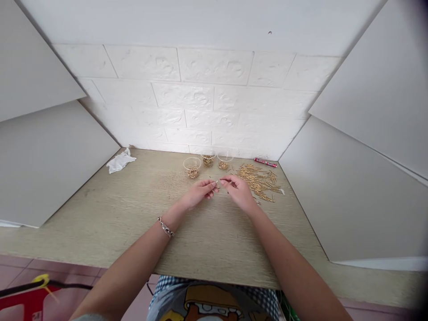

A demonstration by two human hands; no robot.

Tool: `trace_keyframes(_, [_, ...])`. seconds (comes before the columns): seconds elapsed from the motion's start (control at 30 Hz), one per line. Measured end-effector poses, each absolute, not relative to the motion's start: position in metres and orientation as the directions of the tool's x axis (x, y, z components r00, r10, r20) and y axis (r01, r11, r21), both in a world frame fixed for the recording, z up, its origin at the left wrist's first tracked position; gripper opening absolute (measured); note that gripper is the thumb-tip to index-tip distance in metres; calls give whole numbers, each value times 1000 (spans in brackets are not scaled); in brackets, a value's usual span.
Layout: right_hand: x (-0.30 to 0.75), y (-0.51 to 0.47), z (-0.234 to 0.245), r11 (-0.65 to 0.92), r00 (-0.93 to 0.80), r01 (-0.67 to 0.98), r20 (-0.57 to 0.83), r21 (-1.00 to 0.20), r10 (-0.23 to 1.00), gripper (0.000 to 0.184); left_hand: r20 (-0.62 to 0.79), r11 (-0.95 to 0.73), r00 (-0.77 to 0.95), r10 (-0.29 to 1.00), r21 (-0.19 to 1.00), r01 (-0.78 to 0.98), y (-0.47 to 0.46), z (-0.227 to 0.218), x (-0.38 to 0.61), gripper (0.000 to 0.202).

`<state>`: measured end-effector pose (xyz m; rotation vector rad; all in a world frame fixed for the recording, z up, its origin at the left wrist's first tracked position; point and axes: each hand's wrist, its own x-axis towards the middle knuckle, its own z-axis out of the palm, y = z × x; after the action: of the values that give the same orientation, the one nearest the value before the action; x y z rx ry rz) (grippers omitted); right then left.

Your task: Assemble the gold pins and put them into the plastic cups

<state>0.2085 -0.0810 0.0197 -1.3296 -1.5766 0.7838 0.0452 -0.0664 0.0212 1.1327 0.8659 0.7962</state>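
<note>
My left hand [204,191] is closed, thumb against fingers, pinching a small shiny metal piece [216,182] over the middle of the table. Close by on the right, my right hand [236,189] has thumb and forefinger pinched at that piece; what sits between these fingertips is too small to make out. Beyond the right hand lies a loose pile of thin gold-coloured metal pins [256,180]. Behind the hands stand three clear plastic cups, the left cup [192,168], the middle cup [208,160] and the right cup [223,165], each with small gold-coloured parts inside.
A crumpled white tissue [121,160] lies at the table's back left. A red tube-shaped packet [265,162] rests at the back right. White panels [368,191] flank both sides, and a white brick-pattern wall [214,98] closes the back.
</note>
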Motion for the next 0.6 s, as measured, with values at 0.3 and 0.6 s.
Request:
trace_keyframes(0.3, [219, -77, 5, 335, -238, 855, 274, -396, 932, 22, -214, 315, 335, 917, 905, -284, -58, 23, 38, 24])
trace_keyframes(0.6, [209, -76, 4, 371, -190, 767, 367, -523, 911, 23, -167, 189, 323, 931, 981, -37, -57, 20, 40, 21])
